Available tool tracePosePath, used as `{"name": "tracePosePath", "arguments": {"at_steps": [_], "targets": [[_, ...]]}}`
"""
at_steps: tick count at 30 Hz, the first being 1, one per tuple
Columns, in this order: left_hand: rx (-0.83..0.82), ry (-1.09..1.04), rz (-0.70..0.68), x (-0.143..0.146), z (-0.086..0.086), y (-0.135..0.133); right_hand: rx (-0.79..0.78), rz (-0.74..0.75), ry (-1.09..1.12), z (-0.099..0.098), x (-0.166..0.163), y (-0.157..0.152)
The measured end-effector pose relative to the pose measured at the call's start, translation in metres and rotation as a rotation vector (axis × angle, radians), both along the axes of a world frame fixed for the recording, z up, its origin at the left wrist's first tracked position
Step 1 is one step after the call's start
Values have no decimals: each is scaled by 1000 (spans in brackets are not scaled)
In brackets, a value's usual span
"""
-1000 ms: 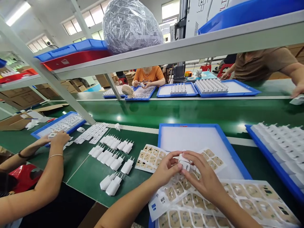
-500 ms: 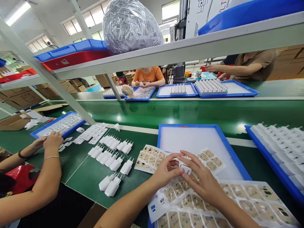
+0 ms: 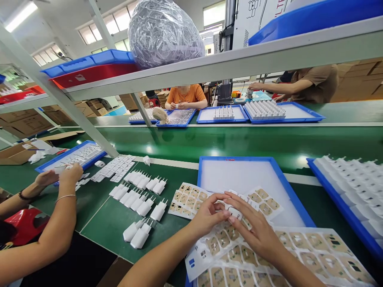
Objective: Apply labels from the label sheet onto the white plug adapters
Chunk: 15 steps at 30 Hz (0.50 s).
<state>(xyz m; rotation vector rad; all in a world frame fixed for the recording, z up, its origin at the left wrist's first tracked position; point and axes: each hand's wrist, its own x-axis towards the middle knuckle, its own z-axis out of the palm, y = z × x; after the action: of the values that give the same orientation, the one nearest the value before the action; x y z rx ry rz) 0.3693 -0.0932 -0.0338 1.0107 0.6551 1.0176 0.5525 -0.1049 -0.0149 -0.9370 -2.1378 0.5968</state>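
Both hands hold one white plug adapter [image 3: 235, 213] above the sticker sheets. My left hand [image 3: 211, 213] has its thumb and fingers closed on the adapter's left side. My right hand [image 3: 250, 222] is closed on it from the right, fingers arched over the top; they partly hide it. Beneath lie sheets of tan adhesive stickers [image 3: 251, 255], resting over a blue-rimmed tray [image 3: 236, 169] with a white bottom. A smaller sticker sheet [image 3: 187, 197] lies left of my hands. Several white plug adapters [image 3: 141, 235] with pins rest on the green table to the left.
At right stands a blue tray [image 3: 335, 191] packed with white adapters. A shelf [image 3: 209, 63] crosses above. A co-worker's hands [image 3: 70, 173] handle a white piece at left, near flat white pieces [image 3: 116, 167]. Across the green belt [image 3: 179, 139], two people sit by trays.
My hands and the adapter stay nearly in place, with the adapter turned slightly. The left co-worker's hands have moved apart a little. The far right person's arm has shifted left.
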Motion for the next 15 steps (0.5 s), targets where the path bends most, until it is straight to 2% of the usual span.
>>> {"name": "tracePosePath", "arguments": {"at_steps": [15], "targets": [[92,68,1,1,0,-1,0,-11,21,-6,2,1]]}}
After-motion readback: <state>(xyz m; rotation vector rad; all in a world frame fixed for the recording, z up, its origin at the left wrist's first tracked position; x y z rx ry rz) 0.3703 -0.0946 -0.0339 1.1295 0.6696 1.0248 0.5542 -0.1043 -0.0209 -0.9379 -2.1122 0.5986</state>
